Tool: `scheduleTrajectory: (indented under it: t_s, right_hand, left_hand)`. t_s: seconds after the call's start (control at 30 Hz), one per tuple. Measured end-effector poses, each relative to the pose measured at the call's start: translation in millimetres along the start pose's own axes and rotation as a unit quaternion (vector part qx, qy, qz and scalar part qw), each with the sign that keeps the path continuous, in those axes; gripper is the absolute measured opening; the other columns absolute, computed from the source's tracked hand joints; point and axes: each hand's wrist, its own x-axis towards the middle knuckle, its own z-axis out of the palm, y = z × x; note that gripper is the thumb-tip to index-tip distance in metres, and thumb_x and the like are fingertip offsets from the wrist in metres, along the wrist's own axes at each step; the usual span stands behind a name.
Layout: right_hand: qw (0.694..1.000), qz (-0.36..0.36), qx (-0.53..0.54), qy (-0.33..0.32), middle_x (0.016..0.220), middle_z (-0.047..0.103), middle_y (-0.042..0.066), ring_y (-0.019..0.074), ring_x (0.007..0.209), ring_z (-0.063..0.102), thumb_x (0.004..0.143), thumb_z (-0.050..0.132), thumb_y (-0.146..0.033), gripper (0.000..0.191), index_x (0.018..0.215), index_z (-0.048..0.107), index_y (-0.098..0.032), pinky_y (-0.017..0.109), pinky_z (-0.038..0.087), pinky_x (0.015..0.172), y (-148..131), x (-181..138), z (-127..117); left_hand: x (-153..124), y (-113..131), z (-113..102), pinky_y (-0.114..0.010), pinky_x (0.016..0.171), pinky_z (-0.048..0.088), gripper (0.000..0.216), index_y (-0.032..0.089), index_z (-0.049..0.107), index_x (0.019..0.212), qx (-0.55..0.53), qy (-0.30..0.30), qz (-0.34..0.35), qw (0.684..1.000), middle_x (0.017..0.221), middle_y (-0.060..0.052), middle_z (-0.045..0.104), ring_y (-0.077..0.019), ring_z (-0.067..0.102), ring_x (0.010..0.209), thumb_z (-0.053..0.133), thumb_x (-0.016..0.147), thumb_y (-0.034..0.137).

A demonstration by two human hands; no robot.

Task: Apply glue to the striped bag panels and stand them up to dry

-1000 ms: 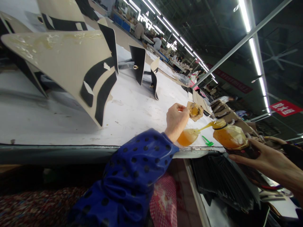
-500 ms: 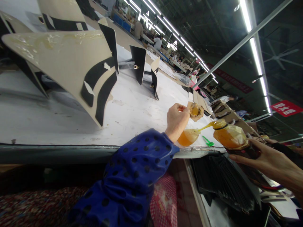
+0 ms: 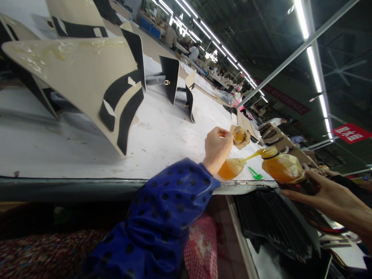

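Note:
My left hand (image 3: 216, 149), in a blue dotted sleeve, is closed at the table's near edge. It grips a small container of orange liquid (image 3: 231, 169) and pinches a brown cardboard scrap smeared with the same liquid (image 3: 240, 136) above it. My right hand (image 3: 329, 197) holds a larger bottle of orange liquid (image 3: 283, 168), wrapped in clear film and tilted to the left. A thin orange stream (image 3: 250, 156) runs from the bottle's mouth into the small container.
Cream and black bag panels (image 3: 87, 81) stand on the white table (image 3: 162, 135), with smaller black flaps (image 3: 170, 77) behind. A green clip (image 3: 255, 174) lies by the edge. Black pieces are stacked (image 3: 270, 224) below right. A red checked cloth (image 3: 200, 244) hangs near my lap. People work far behind.

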Motion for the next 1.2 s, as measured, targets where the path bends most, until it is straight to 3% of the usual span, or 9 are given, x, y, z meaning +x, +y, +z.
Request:
scheduleTrajectory:
  t_s: [0.47, 0.73, 0.9, 1.2]
  right_hand:
    - [1.000, -0.002, -0.002, -0.007, 0.073, 0.070, 0.006, 0.0314, 0.057, 0.060, 0.042, 0.062, -0.088, 0.102, 0.119, 0.064, -0.022, 0.043, 0.046, 0.061, -0.3, -2.3, -2.4]
    - [1.000, -0.013, 0.025, 0.005, 0.091, 0.074, 0.009, 0.0378, 0.081, 0.067, 0.040, 0.067, -0.083, 0.093, 0.110, 0.066, -0.022, 0.045, 0.049, 0.073, -7.4, -4.3, -4.4]
    - [1.000, 0.000, 0.008, 0.001, 0.079, 0.072, 0.007, 0.0343, 0.068, 0.065, 0.041, 0.065, -0.084, 0.094, 0.111, 0.065, -0.022, 0.044, 0.048, 0.067, -3.2, -3.0, -3.5]
    - [0.999, -0.008, 0.031, 0.011, 0.076, 0.072, 0.005, 0.0343, 0.068, 0.067, 0.040, 0.069, -0.083, 0.087, 0.103, 0.067, -0.024, 0.043, 0.049, 0.064, -6.4, -3.6, -6.5]
  left_hand:
    - [-1.1, 0.6, -0.5, -0.034, 0.075, 0.047, 0.012, 0.025, 0.053, 0.066, -0.004, 0.001, -0.001, 1.000, 0.069, 0.000, 0.060, -0.0192, 0.061, 0.074, 0.057, 0.075, 0.019]
    - [-1.6, 1.7, -0.4, -0.034, 0.075, 0.047, 0.012, 0.024, 0.053, 0.066, -0.002, 0.002, 0.000, 1.000, 0.070, 0.000, 0.060, -0.0193, 0.061, 0.074, 0.057, 0.075, 0.018]
    - [-0.9, 0.6, 0.1, -0.034, 0.076, 0.048, 0.011, 0.024, 0.053, 0.067, -0.004, 0.002, 0.004, 1.000, 0.070, -0.001, 0.060, -0.0193, 0.061, 0.075, 0.057, 0.075, 0.018]
    - [-0.5, -1.4, -0.2, -0.035, 0.075, 0.047, 0.011, 0.025, 0.053, 0.066, -0.003, -0.001, 0.006, 1.000, 0.069, -0.001, 0.060, -0.0195, 0.061, 0.074, 0.057, 0.075, 0.020]
